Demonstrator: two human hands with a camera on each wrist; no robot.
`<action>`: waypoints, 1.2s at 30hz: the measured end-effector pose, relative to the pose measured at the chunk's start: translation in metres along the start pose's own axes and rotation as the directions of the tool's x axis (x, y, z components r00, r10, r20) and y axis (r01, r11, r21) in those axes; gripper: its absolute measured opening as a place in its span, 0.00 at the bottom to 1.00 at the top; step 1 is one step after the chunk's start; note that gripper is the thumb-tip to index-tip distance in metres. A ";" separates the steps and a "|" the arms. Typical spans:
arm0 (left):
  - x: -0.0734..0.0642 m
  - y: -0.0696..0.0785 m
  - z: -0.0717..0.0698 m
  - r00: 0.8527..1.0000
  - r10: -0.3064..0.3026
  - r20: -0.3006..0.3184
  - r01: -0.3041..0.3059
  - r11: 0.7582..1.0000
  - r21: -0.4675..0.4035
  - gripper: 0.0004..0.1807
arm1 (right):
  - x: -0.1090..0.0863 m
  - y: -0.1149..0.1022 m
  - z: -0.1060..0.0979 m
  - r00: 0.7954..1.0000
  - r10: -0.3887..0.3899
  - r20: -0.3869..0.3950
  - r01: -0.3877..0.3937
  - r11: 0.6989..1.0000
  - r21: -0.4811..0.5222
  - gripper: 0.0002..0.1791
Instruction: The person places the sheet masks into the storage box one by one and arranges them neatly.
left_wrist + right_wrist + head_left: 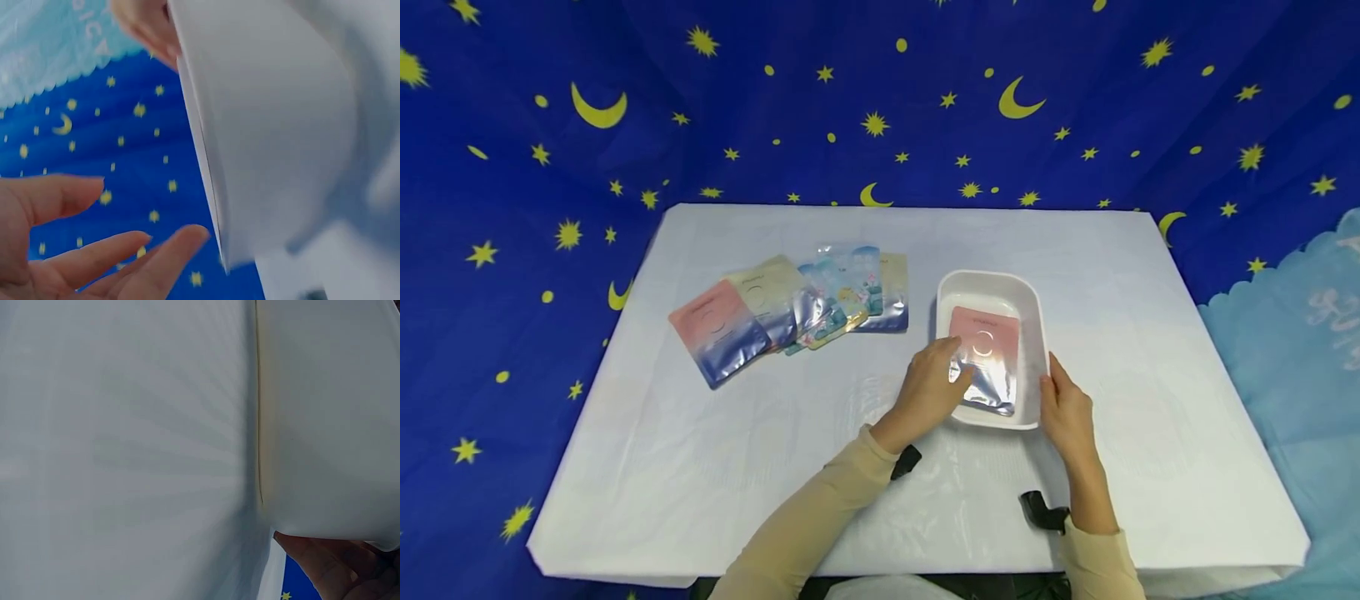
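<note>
A white rectangular plastic basin [988,292] sits right of centre on the table in the head view. Inside it lies a pink-to-silver foil sachet [996,352], flat and face up. My left hand [928,383] reaches over the basin's left rim, fingers overlapping the sachet's left edge. The left wrist view shows its fingers [165,259] spread apart with nothing between them, beside the basin's side [275,125]. With its fingers at the right wall, my right hand [1067,412] grips the basin. Fingers of that hand [331,569] show under the basin's edge [337,425] in the right wrist view.
A fanned, overlapping row of several foil sachets [775,300] lies on the left half of the white-covered table [737,483]. Pink, cream and blue patterned ones are among them. A blue star-and-moon curtain [820,108] hangs behind, with a light-blue cloth [1285,350] at the right.
</note>
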State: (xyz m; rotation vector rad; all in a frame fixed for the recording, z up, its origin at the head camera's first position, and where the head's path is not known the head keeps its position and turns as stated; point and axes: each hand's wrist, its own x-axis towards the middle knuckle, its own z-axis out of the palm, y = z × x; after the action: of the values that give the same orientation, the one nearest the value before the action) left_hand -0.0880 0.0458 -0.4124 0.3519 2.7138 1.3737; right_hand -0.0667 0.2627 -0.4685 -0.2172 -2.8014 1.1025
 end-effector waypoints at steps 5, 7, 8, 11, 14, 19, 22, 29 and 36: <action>-0.006 -0.024 -0.031 0.965 -0.017 -0.262 -0.023 0.988 -0.150 0.19 | -0.001 0.003 -0.003 0.999 0.037 -0.003 -0.037 0.999 -0.006 0.25; -0.007 -0.040 -0.050 0.937 -0.086 -0.340 0.029 0.985 -0.171 0.18 | -0.001 0.004 -0.005 0.999 0.035 -0.011 -0.035 0.999 -0.006 0.25; -0.008 -0.048 -0.060 0.922 -0.135 -0.361 0.075 0.981 -0.177 0.18 | -0.001 0.004 -0.006 0.999 0.033 -0.016 -0.033 0.999 -0.004 0.25; -0.011 -0.075 -0.091 0.874 -0.270 -0.404 0.218 0.961 -0.172 0.20 | -0.001 0.005 -0.009 0.999 0.023 -0.028 -0.023 1.000 0.000 0.25; -0.019 -0.101 -0.120 0.818 -0.398 -0.415 0.365 0.917 -0.159 0.24 | -0.002 0.006 -0.010 0.999 0.017 -0.033 -0.017 1.000 0.006 0.24; -0.042 -0.147 -0.153 0.696 -0.539 -0.474 0.572 0.816 -0.089 0.34 | -0.003 0.007 -0.008 1.000 0.010 -0.022 -0.010 1.000 0.000 0.24; -0.055 -0.167 -0.162 0.630 -0.599 -0.494 0.673 0.739 -0.037 0.38 | -0.003 0.008 -0.006 1.000 0.000 -0.022 0.000 1.000 -0.003 0.24; -0.059 -0.185 -0.167 0.613 -0.629 -0.477 0.760 0.634 0.141 0.48 | -0.002 0.007 -0.003 1.000 -0.006 -0.021 0.006 1.000 0.003 0.24; -0.053 -0.188 -0.173 0.598 -0.634 -0.491 0.767 0.630 0.121 0.52 | 0.002 0.006 0.003 1.000 -0.018 -0.023 0.019 1.000 0.021 0.24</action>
State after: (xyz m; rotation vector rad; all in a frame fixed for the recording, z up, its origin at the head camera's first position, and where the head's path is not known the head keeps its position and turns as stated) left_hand -0.0978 -0.2108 -0.4624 -1.0527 2.8199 0.8051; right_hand -0.0686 0.2657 -0.4743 -0.2002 -2.7646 1.1181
